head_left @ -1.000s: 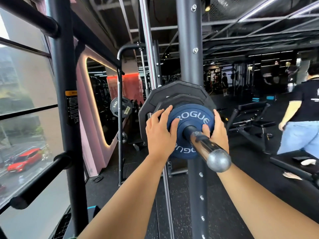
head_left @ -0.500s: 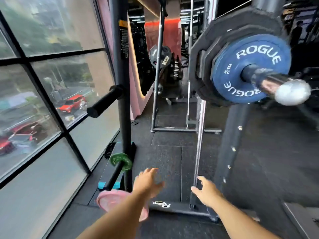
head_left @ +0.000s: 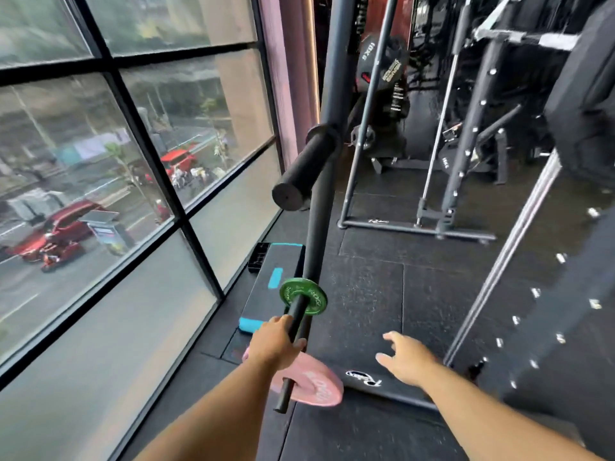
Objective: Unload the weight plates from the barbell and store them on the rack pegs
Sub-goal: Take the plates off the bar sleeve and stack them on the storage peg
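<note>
I am looking down at the rack upright (head_left: 321,207) and its storage pegs. A thick bare peg (head_left: 301,169) sticks out at mid height. Lower down, a thin peg (head_left: 297,312) carries a small green plate (head_left: 314,299), and my left hand (head_left: 276,342) wraps round that peg's outer end. Below my hand a pink plate (head_left: 312,380) sits on the lowest peg (head_left: 283,399). My right hand (head_left: 404,357) hovers with fingers spread over the rack's floor rail (head_left: 372,382), holding nothing. A blurred black plate (head_left: 585,94) of the barbell shows at the right edge; the blue plate is out of view.
A big window (head_left: 116,161) closes off the left side. A black and blue step platform (head_left: 269,291) lies on the floor by the upright. Another rack (head_left: 369,134) with a black 10 kg plate (head_left: 381,63) stands behind, and a perforated upright (head_left: 472,134) rises to the right.
Both hands have left the blue plate on the barbell. My view has swung down to the pegs, and my left hand has reached the green plate's peg and closed round it.
</note>
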